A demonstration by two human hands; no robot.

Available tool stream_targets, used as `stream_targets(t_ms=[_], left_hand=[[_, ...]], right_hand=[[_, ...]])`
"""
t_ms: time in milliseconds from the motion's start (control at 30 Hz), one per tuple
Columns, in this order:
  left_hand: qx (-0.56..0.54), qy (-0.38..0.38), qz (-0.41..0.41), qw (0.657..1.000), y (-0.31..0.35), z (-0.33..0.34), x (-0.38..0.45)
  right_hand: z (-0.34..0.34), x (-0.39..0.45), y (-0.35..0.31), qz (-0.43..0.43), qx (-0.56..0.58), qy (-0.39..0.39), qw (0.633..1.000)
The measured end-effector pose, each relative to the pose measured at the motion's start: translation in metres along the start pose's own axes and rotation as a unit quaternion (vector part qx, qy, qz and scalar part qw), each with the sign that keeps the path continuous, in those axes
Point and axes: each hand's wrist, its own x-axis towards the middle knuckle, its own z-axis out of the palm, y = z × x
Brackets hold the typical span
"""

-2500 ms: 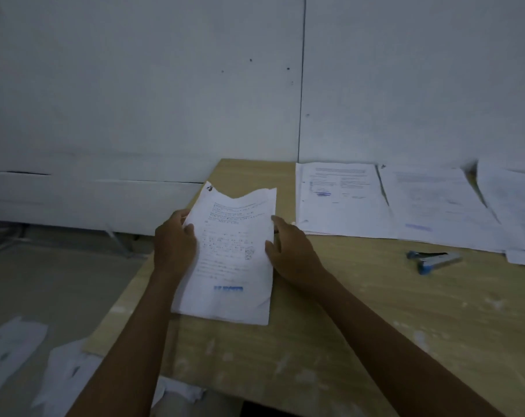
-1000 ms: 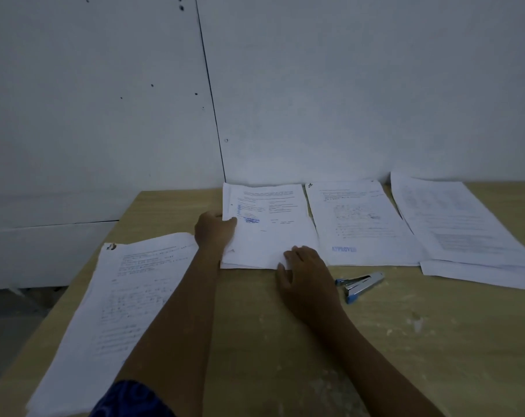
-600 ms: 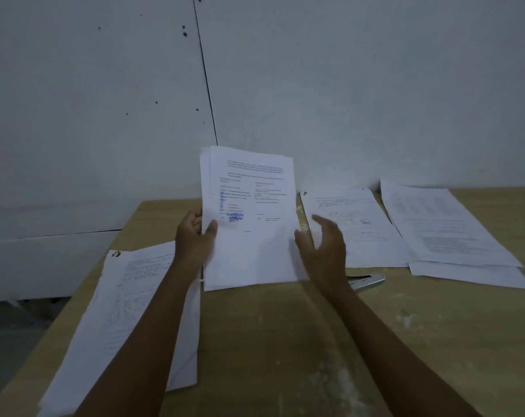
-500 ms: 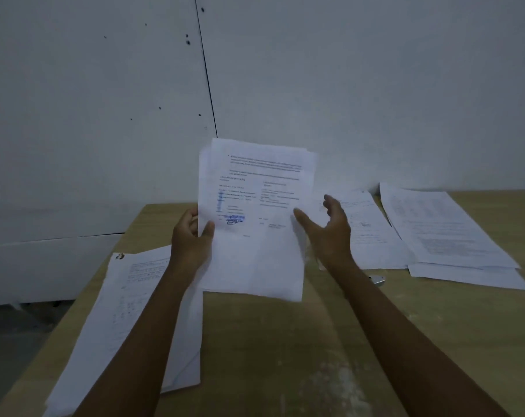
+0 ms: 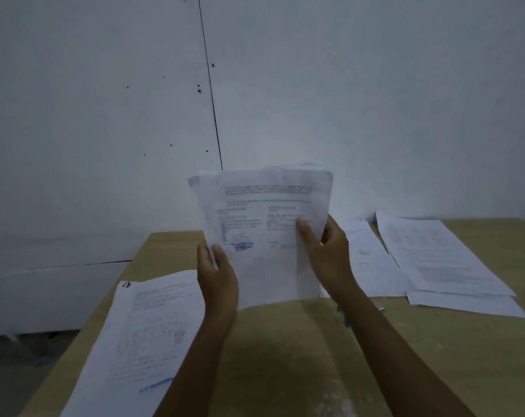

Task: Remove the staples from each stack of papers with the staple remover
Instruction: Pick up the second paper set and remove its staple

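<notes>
Holding a stapled stack (image 5: 265, 233) upright above the worktop (image 5: 285, 356), I pinch its edges with my left hand (image 5: 216, 275) and right hand (image 5: 327, 254). Next, I judge, comes finding its staple and fetching the staple remover (image 5: 345, 319) below my right wrist.

Left arm: bare forearm reaches up from the lower edge toward the centre — wrist roughly straight.
Left hand (image 5: 217, 275): raised, back toward the camera; thumb (image 5: 222, 254) lies on the front of the paper stack (image 5: 264, 236), the other fingers hidden behind its lower left edge — a pinch.
Right arm: bare forearm runs in from the lower right corner, rising diagonally.
Right hand (image 5: 327, 254): raised slightly higher than the left; thumb pressed on the stack's front near its right edge, fingers curled behind the sheets.
</notes>
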Motion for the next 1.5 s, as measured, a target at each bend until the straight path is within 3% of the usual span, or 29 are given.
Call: stream_targets(t_ms=[200, 667, 1200, 1500], left_hand=[[0.009, 0.03, -0.047, 0.998, -0.021, 0.006, -0.017], [0.029, 0.11, 0.026, 0.993, -0.001, 0.01, -0.029], [0.056, 0.015, 0.005, 0.998, -0.001, 0.001, -0.03], [0.079, 0.01, 0.015, 0.997, 0.007, -0.018, -0.023]], right_hand=[[-0.002, -0.021, 0.029, 0.069, -0.043, -0.053, 0.995], [0.01, -0.043, 0.045, 0.063, -0.082, 0.007, 0.995], [-0.001, -0.05, 0.042, 0.065, -0.096, 0.002, 0.993], [-0.024, -0.048, 0.034, 0.135, -0.099, -0.046, 0.985]])
